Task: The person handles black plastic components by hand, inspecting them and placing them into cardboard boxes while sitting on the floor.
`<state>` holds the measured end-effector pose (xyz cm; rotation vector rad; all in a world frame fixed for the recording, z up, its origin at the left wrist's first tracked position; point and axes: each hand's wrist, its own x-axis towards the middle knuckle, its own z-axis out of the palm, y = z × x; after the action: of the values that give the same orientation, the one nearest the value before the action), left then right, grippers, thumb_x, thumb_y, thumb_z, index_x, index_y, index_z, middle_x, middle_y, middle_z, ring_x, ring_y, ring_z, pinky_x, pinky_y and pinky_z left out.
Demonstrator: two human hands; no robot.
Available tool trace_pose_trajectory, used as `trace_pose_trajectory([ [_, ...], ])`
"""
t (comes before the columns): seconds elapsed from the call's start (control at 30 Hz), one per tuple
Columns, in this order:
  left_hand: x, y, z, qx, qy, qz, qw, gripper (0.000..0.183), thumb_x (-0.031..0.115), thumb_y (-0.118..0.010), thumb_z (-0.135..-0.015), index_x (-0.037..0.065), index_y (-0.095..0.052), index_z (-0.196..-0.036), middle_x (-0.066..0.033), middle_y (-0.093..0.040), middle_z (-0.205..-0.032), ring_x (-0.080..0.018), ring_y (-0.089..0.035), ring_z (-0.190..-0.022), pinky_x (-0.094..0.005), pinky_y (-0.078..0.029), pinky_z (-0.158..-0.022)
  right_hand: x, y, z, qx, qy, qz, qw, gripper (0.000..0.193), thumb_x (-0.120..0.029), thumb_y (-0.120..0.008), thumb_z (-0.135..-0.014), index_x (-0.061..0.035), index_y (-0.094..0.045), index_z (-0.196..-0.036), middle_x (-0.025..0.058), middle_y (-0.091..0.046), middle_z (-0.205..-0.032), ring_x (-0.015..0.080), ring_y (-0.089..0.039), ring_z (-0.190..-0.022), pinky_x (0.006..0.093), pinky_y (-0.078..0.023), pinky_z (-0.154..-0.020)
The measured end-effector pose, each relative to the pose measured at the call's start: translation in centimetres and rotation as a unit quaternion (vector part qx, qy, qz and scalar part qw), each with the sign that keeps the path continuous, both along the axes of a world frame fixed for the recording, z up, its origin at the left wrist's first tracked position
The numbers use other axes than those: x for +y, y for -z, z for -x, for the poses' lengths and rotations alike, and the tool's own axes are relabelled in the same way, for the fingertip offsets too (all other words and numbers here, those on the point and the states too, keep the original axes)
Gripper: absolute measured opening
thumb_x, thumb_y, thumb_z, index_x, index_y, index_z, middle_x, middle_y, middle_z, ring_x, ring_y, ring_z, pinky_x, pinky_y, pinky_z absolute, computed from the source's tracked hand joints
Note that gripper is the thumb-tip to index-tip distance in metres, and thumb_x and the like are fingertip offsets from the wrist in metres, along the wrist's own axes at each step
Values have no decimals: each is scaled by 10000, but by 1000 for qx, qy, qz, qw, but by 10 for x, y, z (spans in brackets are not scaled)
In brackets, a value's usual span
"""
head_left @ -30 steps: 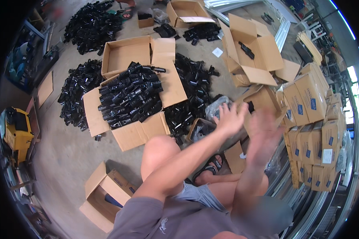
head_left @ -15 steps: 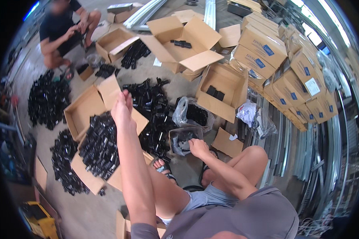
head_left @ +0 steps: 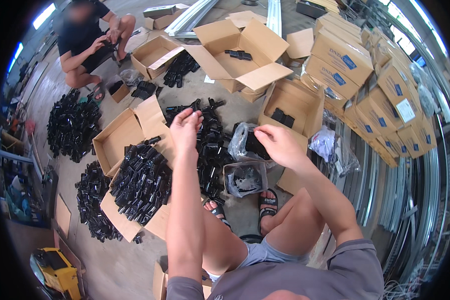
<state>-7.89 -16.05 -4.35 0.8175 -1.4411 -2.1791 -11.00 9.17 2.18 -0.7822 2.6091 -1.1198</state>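
Observation:
My left hand [head_left: 185,131] is raised over a heap of glossy black parts [head_left: 212,155], its fingers curled together; whatever they may hold is hidden. Facing it, my right hand [head_left: 280,145] has thumb and forefinger pinched beside a clear plastic bag [head_left: 241,142]. Anything between those fingertips is too small to make out. Below it, near my feet, stands a small box lined with clear plastic [head_left: 245,180], with small dark pieces inside. Left of my left forearm, an open carton [head_left: 116,137] has many black parts [head_left: 141,182] piled at its near side.
More black parts [head_left: 74,125] lie heaped at the left. A large open carton [head_left: 220,67] and another [head_left: 310,107] hold a few black pieces. Stacked cartons [head_left: 345,75] and metal profiles [head_left: 385,200] fill the right. A co-worker [head_left: 85,45] squats at the far left, handling something dark.
My right hand has risen out of the small plastic-lined box to beside the plastic bag. My left hand has moved right from the carton flap, so both hands are closer together.

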Motion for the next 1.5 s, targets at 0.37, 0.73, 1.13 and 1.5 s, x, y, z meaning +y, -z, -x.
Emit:
trace_pose_trajectory([
  [0.37, 15, 150, 96, -293, 296, 533, 737, 476, 193, -732, -812, 109, -606, -1263, -222, -682, -1110, -381, -655, -1064, -468, -538, -906, 30, 4, -81, -79, -193, -122, 970, 434, -317, -665, -908, -46, -602, -1242, 175, -673, -961, 347, -655, -883, 438, -521, -759],
  [0.73, 49, 303, 201, -257, 426, 529, 687, 459, 123, -694, -779, 188, -656, -1232, -173, -635, -1223, -358, -635, -1109, -447, -524, -939, 55, -12, -29, -178, -158, -90, 967, 502, -259, -717, -875, -47, -572, -1306, 136, -690, -969, 327, -664, -878, 407, -521, -778],
  [1.13, 46, 284, 209, -313, 256, 573, 713, 336, 88, -684, -788, 102, -641, -1121, -229, -618, -1164, -389, -680, -989, -442, -580, -829, 61, -17, -31, -171, -165, -75, 968, 519, -244, -725, -866, -27, -566, -1310, 165, -690, -1072, 341, -669, -987, 404, -526, -850],
  [1.5, 29, 268, 218, -310, 147, 367, 865, 517, 281, -873, -669, 103, -611, -1078, -166, -714, -1005, -341, -681, -988, -424, -519, -874, 60, -19, -36, -139, -181, -66, 971, 524, -304, -719, -871, -52, -578, -1308, 167, -685, -1060, 337, -658, -960, 403, -515, -834],
])
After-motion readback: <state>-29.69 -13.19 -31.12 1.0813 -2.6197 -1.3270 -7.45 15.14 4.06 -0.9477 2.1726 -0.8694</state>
